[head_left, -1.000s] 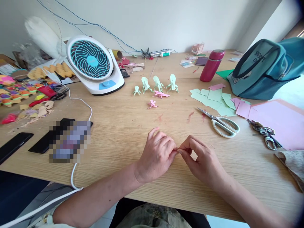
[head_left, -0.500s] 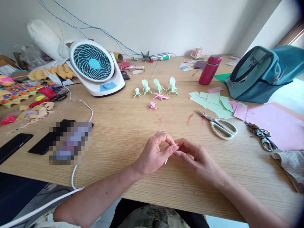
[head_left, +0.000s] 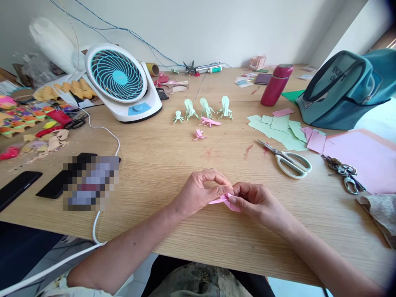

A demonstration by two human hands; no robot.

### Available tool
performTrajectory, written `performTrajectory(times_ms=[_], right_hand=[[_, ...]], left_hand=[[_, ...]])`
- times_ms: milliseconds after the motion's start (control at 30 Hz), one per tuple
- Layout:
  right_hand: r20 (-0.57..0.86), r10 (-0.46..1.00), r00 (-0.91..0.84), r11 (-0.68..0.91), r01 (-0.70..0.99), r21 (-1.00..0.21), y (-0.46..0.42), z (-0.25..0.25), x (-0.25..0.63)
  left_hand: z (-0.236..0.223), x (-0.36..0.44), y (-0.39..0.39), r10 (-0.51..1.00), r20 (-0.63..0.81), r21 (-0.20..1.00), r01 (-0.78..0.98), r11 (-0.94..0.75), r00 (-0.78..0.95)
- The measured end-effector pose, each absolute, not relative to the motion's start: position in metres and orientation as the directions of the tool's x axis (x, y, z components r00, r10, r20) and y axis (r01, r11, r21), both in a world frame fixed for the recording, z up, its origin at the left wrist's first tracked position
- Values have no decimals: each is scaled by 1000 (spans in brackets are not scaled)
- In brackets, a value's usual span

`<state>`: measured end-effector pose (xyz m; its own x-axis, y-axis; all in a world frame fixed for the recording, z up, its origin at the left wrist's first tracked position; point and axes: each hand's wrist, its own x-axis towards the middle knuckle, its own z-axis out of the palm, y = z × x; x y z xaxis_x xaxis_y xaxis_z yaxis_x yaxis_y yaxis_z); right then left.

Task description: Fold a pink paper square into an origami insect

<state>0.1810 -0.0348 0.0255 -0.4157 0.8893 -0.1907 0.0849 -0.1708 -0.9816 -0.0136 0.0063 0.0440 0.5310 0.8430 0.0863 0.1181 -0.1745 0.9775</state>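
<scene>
Between my two hands is a folded pink paper piece point(head_left: 232, 204), low over the front of the wooden table. My left hand point(head_left: 202, 192) pinches it from the left, thumb and index finger closed at its upper edge. From the right, my right hand point(head_left: 255, 201) grips the same paper between thumb and fingers. The fingertips nearly meet and hide the paper's upper part. Farther back stand several pale green folded paper figures point(head_left: 206, 108). In front of them lie a long pink paper figure point(head_left: 210, 121) and a smaller pink one point(head_left: 198, 135).
White-handled scissors point(head_left: 291, 163) lie right of my hands, near green paper pieces point(head_left: 280, 128) and a bunch of keys point(head_left: 343, 171). Behind are a maroon flask point(head_left: 276, 85) and a teal bag point(head_left: 340, 95). A fan point(head_left: 123, 82) and dark phones point(head_left: 20, 187) are on the left.
The pink paper has turned in my fingers, so more of its spread flaps shows below them. Both hands stay closed on it. The view has shifted slightly.
</scene>
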Motion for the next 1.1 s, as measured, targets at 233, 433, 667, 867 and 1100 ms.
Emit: performTrajectory(times_ms=[233, 433, 667, 867, 1100], right_hand=[[-174, 896, -408, -118, 159, -980, -37, 23, 180], [-158, 910, -383, -109, 145, -983, -38, 23, 179], [-131, 972, -196, -160, -141, -977, -34, 24, 179], [-112, 990, -82, -127, -214, -968, -31, 17, 177], [-49, 992, -115, -64, -136, -989, -33, 14, 175]], left_hand=[[42, -10, 2, 853, 130, 911, 279, -304, 505], [39, -10, 1, 844, 212, 864, 309, -397, 492], [40, -17, 8, 879, 174, 947, 171, -274, 444], [33, -5, -2, 884, 132, 957, 174, -231, 449], [29, 1, -6, 911, 204, 951, 148, -271, 359]])
